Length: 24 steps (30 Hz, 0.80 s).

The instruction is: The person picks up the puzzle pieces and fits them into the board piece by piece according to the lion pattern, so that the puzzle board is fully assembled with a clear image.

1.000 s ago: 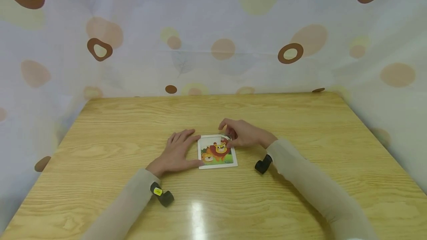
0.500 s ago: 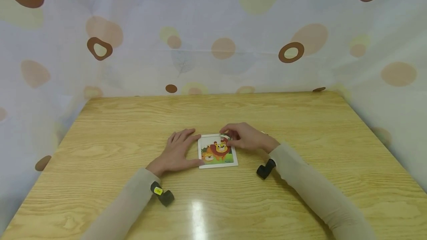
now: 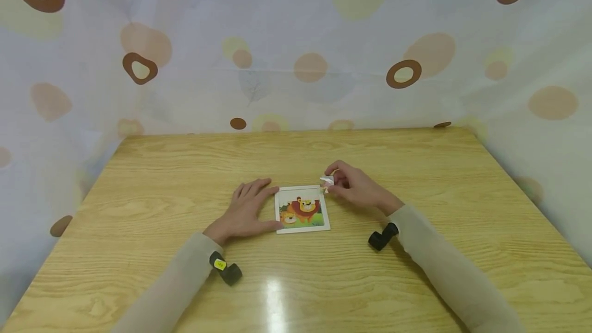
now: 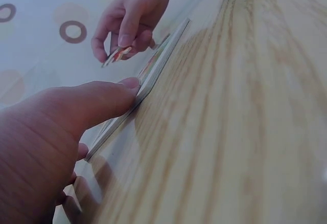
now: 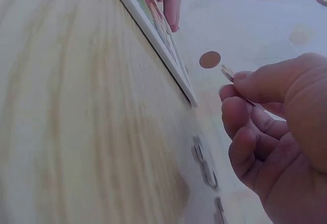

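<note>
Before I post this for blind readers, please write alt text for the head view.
A person's right hand pinches a piece near the far right corner of a white-framed lion puzzle; their left hand touches its left edge on a wooden table.

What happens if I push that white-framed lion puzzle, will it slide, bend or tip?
The lion puzzle would likely slide rather than tip, since it lies flat on the table. It's probably light, being so thin, and fairly stiff, judging by its straight edges.

From here I see a pale hanging cloth (image 3: 277,30), dotted with brown rings and peach blobs, behind and beside the wood-grained surface (image 3: 208,158). I catch a bright glare (image 3: 275,302) near its front.
</note>
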Each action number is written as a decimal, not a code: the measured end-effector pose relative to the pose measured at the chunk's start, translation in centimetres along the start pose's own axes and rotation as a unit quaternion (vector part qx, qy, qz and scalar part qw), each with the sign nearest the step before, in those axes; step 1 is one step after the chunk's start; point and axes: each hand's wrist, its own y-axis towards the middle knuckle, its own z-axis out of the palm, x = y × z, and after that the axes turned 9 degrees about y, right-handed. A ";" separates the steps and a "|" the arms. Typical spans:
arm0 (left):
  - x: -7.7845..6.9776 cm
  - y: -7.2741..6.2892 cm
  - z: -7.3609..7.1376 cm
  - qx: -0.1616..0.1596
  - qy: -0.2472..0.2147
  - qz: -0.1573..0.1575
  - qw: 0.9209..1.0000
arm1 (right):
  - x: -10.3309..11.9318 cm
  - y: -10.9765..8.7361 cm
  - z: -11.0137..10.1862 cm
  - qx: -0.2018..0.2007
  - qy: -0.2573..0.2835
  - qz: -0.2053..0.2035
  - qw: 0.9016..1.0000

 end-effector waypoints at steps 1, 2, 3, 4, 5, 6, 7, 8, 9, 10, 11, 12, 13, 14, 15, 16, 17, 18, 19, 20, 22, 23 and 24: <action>0.0 0.0 0.0 0.000 0.000 0.000 1.000 | 0.0 -0.2 -0.1 -0.004 0.002 -0.001 1.000; 0.0 0.0 0.0 0.000 0.002 0.000 1.000 | -0.1 -0.4 -0.3 -0.009 0.001 -0.002 1.000; 0.0 0.0 0.0 0.000 0.002 0.000 1.000 | -0.2 -0.6 -0.4 -0.014 0.001 -0.001 1.000; 0.0 0.0 0.0 0.000 0.004 0.000 1.000 | -0.2 -0.8 -0.6 -0.020 -0.003 0.000 1.000; 0.0 0.0 0.0 0.000 0.005 -0.001 1.000 | -0.3 -1.1 -0.7 -0.028 -0.006 0.002 1.000; 0.0 0.0 0.1 0.000 0.005 -0.002 1.000 | -0.4 -1.3 -0.8 -0.036 -0.007 0.006 0.999; 0.0 0.0 0.0 0.001 0.004 -0.002 1.000 | -0.5 -1.6 -0.9 -0.045 -0.008 0.010 0.999; 0.0 0.0 0.1 0.002 0.004 -0.003 1.000 | -0.6 -1.9 -1.1 -0.054 -0.011 0.013 0.998; 0.0 0.0 0.1 0.004 0.003 -0.005 1.000 | -0.7 -2.2 -1.2 -0.064 -0.011 0.020 0.998; 0.0 0.1 0.1 0.004 0.002 -0.005 1.000 | -0.9 -2.4 -1.3 -0.072 -0.012 0.023 0.997; 0.0 0.1 0.1 0.004 0.001 -0.006 1.000 | -1.0 -2.7 -1.5 -0.081 -0.012 0.026 0.996; 0.0 0.1 0.2 0.006 0.000 -0.007 1.000 | -1.1 -3.0 -1.6 -0.087 -0.012 0.030 0.996; 0.0 0.1 0.2 0.006 0.001 -0.007 1.000 | -1.0 -3.2 -1.7 -0.093 -0.014 0.032 0.995; 0.0 0.1 0.2 0.006 0.001 -0.006 1.000 | -0.9 -3.5 -1.9 -0.098 -0.016 0.033 0.995; 0.0 0.1 0.2 0.006 0.001 -0.006 1.000 | -0.6 -3.7 -2.0 -0.101 -0.016 0.036 0.994; 0.0 0.1 0.1 0.005 0.002 -0.005 1.000 | -0.2 -4.0 -2.1 -0.104 -0.018 0.034 0.994; 0.0 0.1 0.1 0.005 0.001 -0.004 1.000 | 0.1 -4.2 -2.3 -0.107 -0.020 0.035 0.993; 0.0 0.2 0.1 0.006 0.002 -0.004 1.000 | 0.5 -4.4 -2.4 -0.109 -0.019 0.035 0.993; 0.0 0.2 0.1 0.005 0.001 -0.003 1.000 | 0.8 -4.6 -2.5 -0.111 -0.018 0.033 0.993; 0.0 0.2 0.0 0.006 0.001 -0.002 1.000 | 0.9 -4.8 -2.6 -0.111 -0.017 0.030 0.993; 0.0 0.2 0.0 0.006 0.001 -0.002 1.000 | 0.6 -5.1 -2.9 -0.114 -0.017 0.028 0.993; 0.0 0.2 0.0 0.006 0.002 -0.002 1.000 | 0.2 -5.2 -3.0 -0.116 -0.017 0.027 0.993; 0.1 0.3 0.0 0.006 0.002 -0.002 1.000 | -0.4 -5.4 -3.1 -0.117 -0.019 0.022 0.993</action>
